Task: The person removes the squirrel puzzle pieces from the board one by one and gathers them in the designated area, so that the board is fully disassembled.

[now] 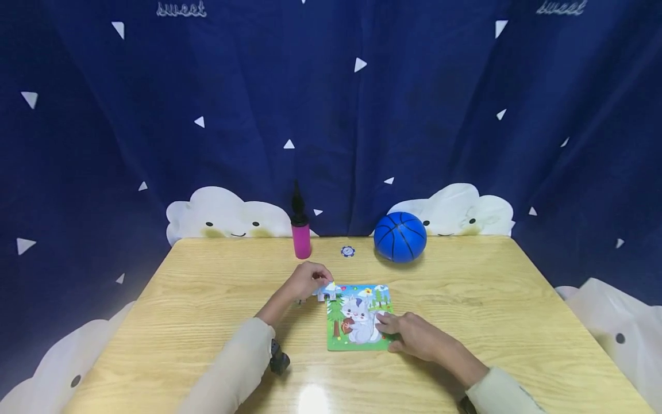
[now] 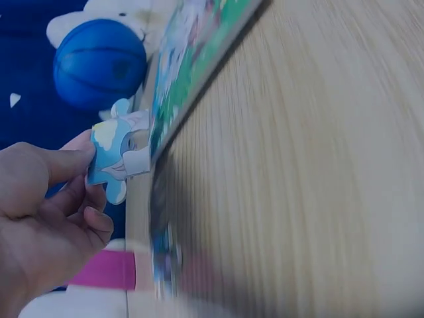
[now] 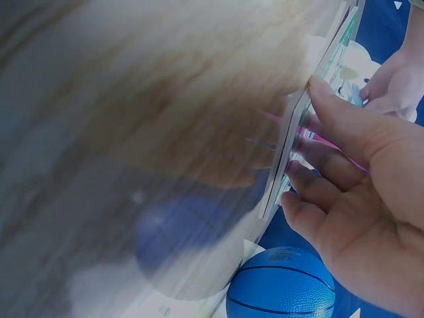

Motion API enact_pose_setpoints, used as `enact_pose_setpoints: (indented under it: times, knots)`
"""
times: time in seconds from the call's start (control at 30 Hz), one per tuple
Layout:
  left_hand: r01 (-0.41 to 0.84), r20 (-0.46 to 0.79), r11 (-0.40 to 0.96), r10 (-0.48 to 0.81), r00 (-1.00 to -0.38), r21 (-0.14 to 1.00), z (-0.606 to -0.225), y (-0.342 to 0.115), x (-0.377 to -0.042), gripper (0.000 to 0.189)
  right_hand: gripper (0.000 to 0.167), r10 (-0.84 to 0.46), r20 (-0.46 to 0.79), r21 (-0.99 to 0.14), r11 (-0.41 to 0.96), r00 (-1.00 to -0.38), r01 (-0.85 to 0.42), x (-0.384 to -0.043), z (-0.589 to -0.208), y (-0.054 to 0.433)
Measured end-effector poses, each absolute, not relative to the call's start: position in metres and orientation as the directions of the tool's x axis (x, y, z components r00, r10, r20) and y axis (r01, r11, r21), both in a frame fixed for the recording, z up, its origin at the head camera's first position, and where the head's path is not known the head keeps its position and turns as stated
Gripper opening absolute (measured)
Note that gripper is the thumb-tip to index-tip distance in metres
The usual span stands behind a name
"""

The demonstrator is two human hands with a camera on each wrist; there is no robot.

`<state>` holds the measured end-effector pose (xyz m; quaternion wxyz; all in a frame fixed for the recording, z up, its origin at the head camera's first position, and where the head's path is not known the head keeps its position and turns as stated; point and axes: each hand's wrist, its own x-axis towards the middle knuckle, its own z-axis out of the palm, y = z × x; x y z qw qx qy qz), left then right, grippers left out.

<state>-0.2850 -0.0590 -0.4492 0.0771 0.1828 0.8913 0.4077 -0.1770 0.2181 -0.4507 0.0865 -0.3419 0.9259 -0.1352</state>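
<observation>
Head: puzzle (image 1: 357,323); fingers (image 1: 385,324) over right edge

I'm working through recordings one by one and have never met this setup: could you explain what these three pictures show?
There is no machine here, only a person's two bare hands. The wide picture comes from a camera worn on the head, looking forward and down; the other two come from cameras on each wrist.

The left hand pinches a thin light-blue jigsaw piece printed with a white cloud. The right hand touches the right side of a flat picture puzzle showing a grey squirrel.

Farther back on the pale wooden table are a pink cylinder with a black top, a small round blue-and-white chip and a blue ball with black lines.
</observation>
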Motion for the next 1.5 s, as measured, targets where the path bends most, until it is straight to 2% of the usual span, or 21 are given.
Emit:
enact_pose_setpoints:
  times: [0.5, 0.77, 0.9, 1.1, 1.37, 1.5]
  knots:
    - [0.281, 0.024, 0.623, 0.388, -0.921, 0.73, -0.446, -0.132, -0.29, 0.012, 0.052, -0.662, -0.048, -0.303, 0.723, -0.748, -0.621, -0.177, -0.452, 0.219]
    - [0.2, -0.046, 0.649, 0.342, -0.938, 0.734, -0.447, -0.158, -0.29, 0.011, 0.053, -0.658, -0.059, -0.333, 0.722, -0.751, -0.606, -0.177, -0.452, 0.219]
    - [0.2, -0.054, 0.661, 0.343, -0.938, 0.723, -0.449, -0.165, -0.289, 0.01, 0.053, -0.652, -0.068, -0.333, 0.729, -0.755, -0.599, -0.177, -0.451, 0.218]
    - [0.125, -0.097, 0.706, 0.266, -0.959, 0.697, -0.457, -0.168, -0.29, 0.011, 0.053, -0.654, -0.061, -0.329, 0.727, -0.754, -0.603, -0.177, -0.45, 0.218]
    - [0.162, -0.072, 0.72, 0.283, -0.956, 0.674, -0.462, -0.167, -0.292, 0.011, 0.053, -0.652, -0.061, -0.332, 0.727, -0.756, -0.6, -0.177, -0.45, 0.217]
    - [0.138, -0.082, 0.731, 0.257, -0.963, 0.668, -0.463, -0.167, -0.292, 0.011, 0.053, -0.655, -0.069, -0.328, 0.727, -0.752, -0.603, -0.178, -0.45, 0.216]
